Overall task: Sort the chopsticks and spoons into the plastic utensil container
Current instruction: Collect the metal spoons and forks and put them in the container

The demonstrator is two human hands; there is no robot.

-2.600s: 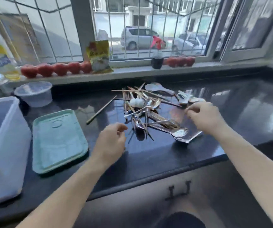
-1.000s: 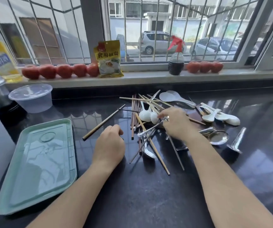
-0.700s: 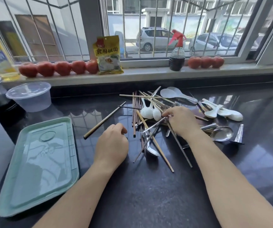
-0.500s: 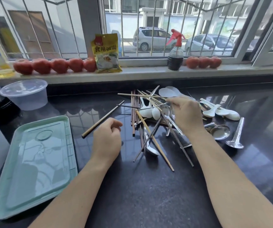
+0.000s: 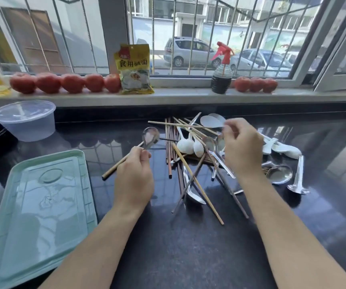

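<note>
Holding, left hand: fingers pinched a metal spoon by its handle, bowl up, above the counter
Right hand: fingers curled over the pile of chopsticks and spoons, grip unclear
Green tray: flat at far left of the counter
</note>
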